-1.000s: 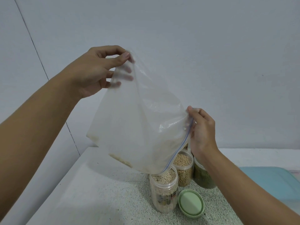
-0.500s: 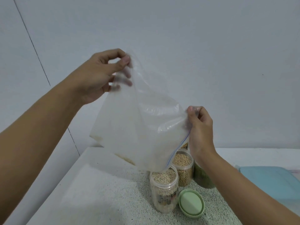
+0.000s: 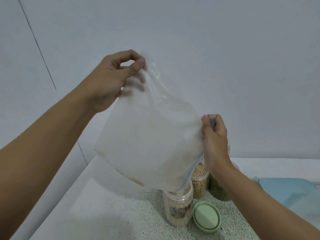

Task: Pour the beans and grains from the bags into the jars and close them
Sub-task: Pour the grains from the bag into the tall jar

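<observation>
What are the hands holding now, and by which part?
Both hold the translucent plastic zip bag: left hand pinches its raised upper corner, right hand pinches the upper end of the blue-lined zip edge.

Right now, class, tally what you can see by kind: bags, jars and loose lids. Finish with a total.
Bags: 1, the clear bag
Jars: 3, the grain jar, the bean jar, the dark green jar
Loose lids: 1, the green lid
Total: 5; the bag may hide more.
</observation>
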A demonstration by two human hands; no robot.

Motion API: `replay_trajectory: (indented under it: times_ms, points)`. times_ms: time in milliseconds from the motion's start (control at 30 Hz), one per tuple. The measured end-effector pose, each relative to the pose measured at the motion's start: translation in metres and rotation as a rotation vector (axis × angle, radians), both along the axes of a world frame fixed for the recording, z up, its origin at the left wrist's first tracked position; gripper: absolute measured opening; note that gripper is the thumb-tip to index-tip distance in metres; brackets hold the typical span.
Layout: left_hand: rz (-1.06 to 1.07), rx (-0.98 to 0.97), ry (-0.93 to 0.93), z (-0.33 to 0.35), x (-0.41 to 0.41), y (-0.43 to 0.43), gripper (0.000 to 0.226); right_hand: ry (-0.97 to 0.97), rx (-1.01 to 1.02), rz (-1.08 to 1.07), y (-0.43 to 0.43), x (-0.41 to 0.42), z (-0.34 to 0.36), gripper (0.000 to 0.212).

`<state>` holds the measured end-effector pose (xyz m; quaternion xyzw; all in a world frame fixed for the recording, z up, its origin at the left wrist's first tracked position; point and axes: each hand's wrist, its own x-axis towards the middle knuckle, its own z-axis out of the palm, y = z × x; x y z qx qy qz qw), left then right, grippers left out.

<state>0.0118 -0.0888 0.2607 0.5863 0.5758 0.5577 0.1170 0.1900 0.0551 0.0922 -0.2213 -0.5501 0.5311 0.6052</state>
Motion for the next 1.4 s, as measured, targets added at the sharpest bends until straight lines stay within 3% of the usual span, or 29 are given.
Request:
replay_trajectory:
  times_ms: [333,500,633,800,900,1033,1167,1267,1400]
  points:
    - [0.049,0.046,0.08,-0.011,-0.007,0.006,0.02,-0.097,0.108,-0.024,-0.003,0.002,-0.004,0.023]
    - [0.08,0.084,0.024,-0.019,-0.015,0.008,0.021,-0.089,0.132,-0.041,-0.006,0.002,0.003,0.028]
    - [0.077,0.049,0.069,-0.033,-0.016,0.013,0.026,-0.193,0.247,-0.008,-0.011,-0.004,-0.009,0.034]
    - [0.074,0.107,0.03,-0.024,-0.018,0.011,0.022,-0.052,0.237,-0.062,-0.008,-0.003,0.011,0.031]
    - [0.084,0.006,0.124,-0.044,-0.013,0.017,0.024,-0.205,0.322,-0.013,-0.016,-0.007,-0.013,0.034]
    - [0.142,0.083,0.022,-0.043,-0.019,0.017,0.017,-0.103,0.203,-0.062,-0.006,-0.007,-0.009,0.031]
    - [0.105,0.024,0.074,-0.046,-0.018,0.019,0.02,-0.204,0.274,-0.06,-0.007,-0.007,-0.015,0.026]
    - [0.106,0.08,0.031,-0.039,-0.021,0.016,0.021,-0.149,0.244,-0.076,-0.002,-0.005,-0.01,0.024]
    - [0.089,-0.029,0.119,-0.055,-0.024,0.015,0.03,-0.173,0.188,-0.03,-0.005,-0.008,-0.017,0.024]
